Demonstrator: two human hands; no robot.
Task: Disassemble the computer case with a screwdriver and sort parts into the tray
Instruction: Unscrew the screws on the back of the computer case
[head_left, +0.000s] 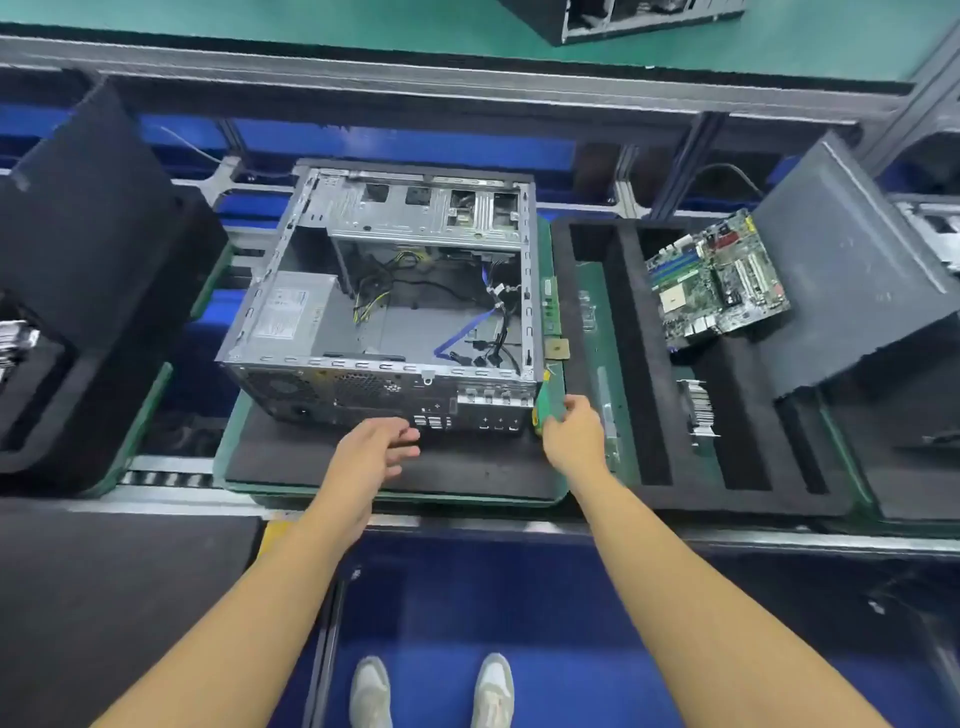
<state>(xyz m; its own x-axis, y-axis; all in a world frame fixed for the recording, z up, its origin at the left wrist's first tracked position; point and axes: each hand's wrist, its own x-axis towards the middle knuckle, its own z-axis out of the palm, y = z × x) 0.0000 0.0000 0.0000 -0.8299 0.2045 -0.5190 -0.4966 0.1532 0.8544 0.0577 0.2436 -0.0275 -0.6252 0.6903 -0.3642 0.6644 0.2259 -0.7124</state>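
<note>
First, notes two light shoes (370, 691) on the blue floor at the near limit of view. Finds both bare forearms reaching forward over the near rail of the line. Records the left hand (375, 441) with fingers loosely spread and holding nothing, just short of the rear panel of the computer case (379, 291), above the near edge of the black-padded carrier board (389, 500). Records the right hand (569, 431) at the near right corner of that board, fingers curled round a green object (549, 402) with a yellow end; cannot tell whether a screwdriver handle or part of the rim. Places the case at the middle of the board, open side up, with a grey power supply (296, 317) at its left wall and loose cables (493, 312) along its right wall. Logs the black foam tray (675, 499) just beside the board's right edge, with a motherboard (717, 280) lying askew at a far compartment and a finned metal part (698, 410) in a narrow slot. Sights a second case (623, 21) at the far edge, on a green mat, partly cut off.
</note>
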